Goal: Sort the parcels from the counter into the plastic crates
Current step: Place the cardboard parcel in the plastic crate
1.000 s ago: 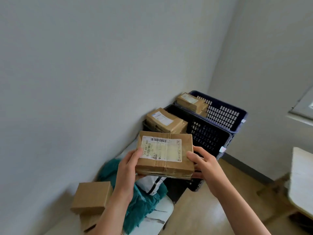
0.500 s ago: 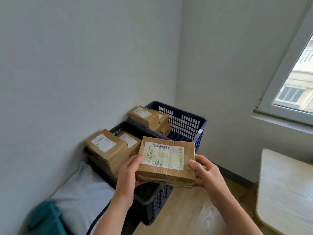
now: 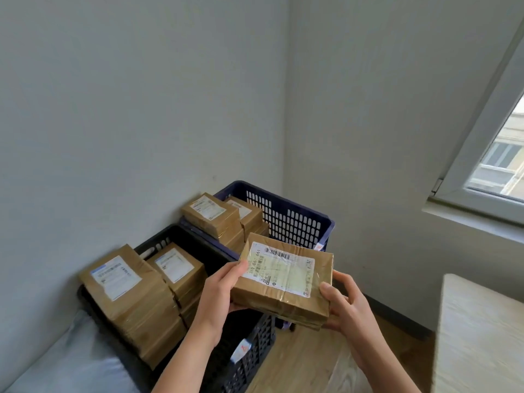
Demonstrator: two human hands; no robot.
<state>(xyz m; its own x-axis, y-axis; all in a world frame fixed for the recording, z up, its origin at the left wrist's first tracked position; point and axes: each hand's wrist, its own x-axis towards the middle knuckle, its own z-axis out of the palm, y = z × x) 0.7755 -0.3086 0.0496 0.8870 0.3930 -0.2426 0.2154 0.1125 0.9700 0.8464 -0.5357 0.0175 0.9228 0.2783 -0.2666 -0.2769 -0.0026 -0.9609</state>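
Observation:
I hold a flat brown parcel with a white barcode label, face up, between both hands. My left hand grips its left edge and my right hand grips its right corner. The parcel hangs over the near right part of the black crate, which holds stacked brown parcels on its left side. Behind it, against the corner, stands the blue crate with more labelled parcels piled at its left end.
Grey walls meet in a corner behind the crates. A pale cushion or mattress lies at the lower left. A light wooden table stands at the right, under a window. Wooden floor shows between crate and table.
My view has swung right, from the counter with its loose boxes and teal cloth toward the crates. The parcel has travelled with both hands and now sits closer to the crates.

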